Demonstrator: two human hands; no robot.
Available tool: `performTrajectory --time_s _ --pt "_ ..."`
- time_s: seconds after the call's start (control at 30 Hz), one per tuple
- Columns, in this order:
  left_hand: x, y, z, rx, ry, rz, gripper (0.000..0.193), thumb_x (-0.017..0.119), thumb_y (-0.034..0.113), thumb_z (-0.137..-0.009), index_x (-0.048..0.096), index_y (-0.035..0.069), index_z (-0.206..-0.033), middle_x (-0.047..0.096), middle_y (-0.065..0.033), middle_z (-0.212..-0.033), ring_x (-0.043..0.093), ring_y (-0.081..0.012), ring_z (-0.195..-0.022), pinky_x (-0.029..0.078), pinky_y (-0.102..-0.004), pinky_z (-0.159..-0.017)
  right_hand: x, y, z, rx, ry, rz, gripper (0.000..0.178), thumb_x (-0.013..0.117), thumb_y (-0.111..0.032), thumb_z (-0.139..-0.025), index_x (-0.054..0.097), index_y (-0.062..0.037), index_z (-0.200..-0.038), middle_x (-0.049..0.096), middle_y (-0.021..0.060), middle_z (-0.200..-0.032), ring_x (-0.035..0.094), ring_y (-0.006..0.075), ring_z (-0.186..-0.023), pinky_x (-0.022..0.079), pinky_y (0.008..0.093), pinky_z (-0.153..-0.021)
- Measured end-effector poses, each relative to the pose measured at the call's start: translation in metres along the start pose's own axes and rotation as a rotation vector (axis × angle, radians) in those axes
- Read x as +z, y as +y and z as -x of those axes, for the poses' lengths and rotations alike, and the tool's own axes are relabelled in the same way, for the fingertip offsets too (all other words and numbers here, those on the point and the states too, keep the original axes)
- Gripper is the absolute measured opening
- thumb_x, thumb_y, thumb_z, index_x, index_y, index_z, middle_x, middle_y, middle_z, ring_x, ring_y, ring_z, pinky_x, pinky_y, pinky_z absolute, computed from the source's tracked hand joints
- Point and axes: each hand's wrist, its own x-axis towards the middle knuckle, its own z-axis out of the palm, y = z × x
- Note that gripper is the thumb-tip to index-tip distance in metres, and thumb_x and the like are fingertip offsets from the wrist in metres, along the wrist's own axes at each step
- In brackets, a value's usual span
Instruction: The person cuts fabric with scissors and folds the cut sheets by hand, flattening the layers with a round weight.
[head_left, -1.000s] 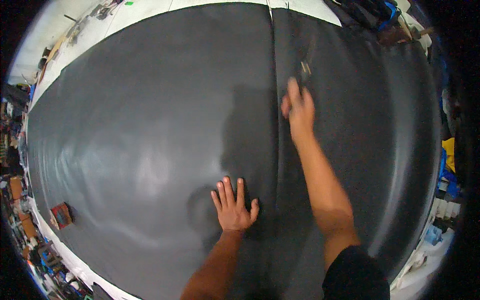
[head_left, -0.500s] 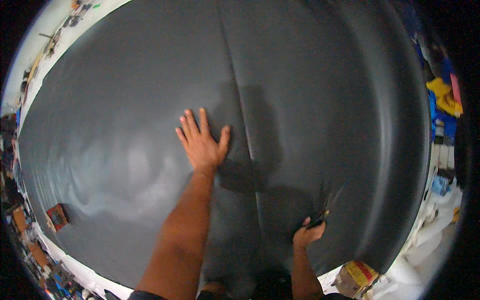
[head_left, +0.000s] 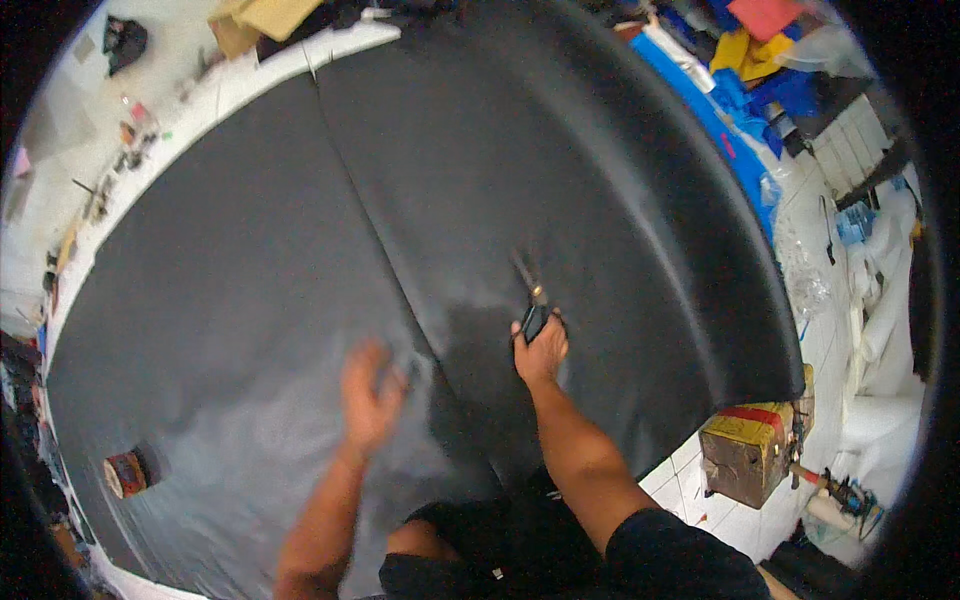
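Observation:
A large sheet of smooth black material, like faux leather [head_left: 230, 260], spreads out before me. A long dark line, a cut or an edge, crosses it from the far left towards my knees. My right hand [head_left: 543, 352] grips a pair of scissors [head_left: 537, 292] by the black handles, right of that line. The blades point away from me over the sheet, somewhat blurred. My left hand [head_left: 370, 402], smeared by motion, is left of the line with its thumb apart from the fingers, holding nothing; whether it touches the sheet I cannot tell.
A small reddish-brown round container [head_left: 125, 475] sits on the sheet at the left. The sheet's right side rises in a thick rolled fold [head_left: 690, 270]. A taped cardboard box [head_left: 750, 455] stands at the near right; blue and yellow material [head_left: 750, 55] lies at the far right.
The view has turned and shifted. The left hand, spread flat on the sheet before, has come nearer to me. The right hand has reached farther forward with the scissors, closer to the line.

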Motion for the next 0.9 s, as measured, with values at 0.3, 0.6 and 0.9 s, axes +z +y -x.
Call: performTrajectory --time_s 0.3,0.6,0.9 --pt "-0.088 0.119 0.369 -0.042 -0.366 -0.238 0.078 0.071 0.047 -0.082 0.039 0.017 -0.146 0.032 -0.0173 -0.152 0.027 -0.0431 -0.140 0.022 -0.0574 -0.114 -0.246 0.166 0.185 0.209 -0.415 -0.125 0.053 0.067 -0.044 -0.087 0.055 -0.0026 -0.118 0.066 0.0247 -0.103 0.063 0.0436 -0.096 0.049 0.0496 -0.081" --pt "-0.127 0.145 0.422 -0.171 -0.233 -0.080 0.061 0.071 0.040 -0.083 0.055 0.004 -0.132 0.038 -0.0293 -0.145 0.037 -0.0463 -0.134 0.032 -0.0516 -0.110 -0.353 0.329 0.425 0.748 -0.380 -0.082 0.035 0.058 -0.011 -0.083 0.049 0.0031 -0.113 0.061 0.0284 -0.107 0.059 0.0451 -0.106 0.047 0.0504 -0.090" --pt "-0.168 0.188 0.430 -0.089 -0.201 -0.096 0.054 0.071 0.031 -0.084 0.057 0.002 -0.127 0.045 -0.0267 -0.139 0.047 -0.0433 -0.125 0.039 -0.0478 -0.105 -0.300 0.370 0.503 0.777 -0.157 0.144 0.030 0.061 -0.009 -0.078 0.053 0.0040 -0.103 0.060 0.0261 -0.105 0.061 0.0424 -0.097 0.050 0.0479 -0.089"
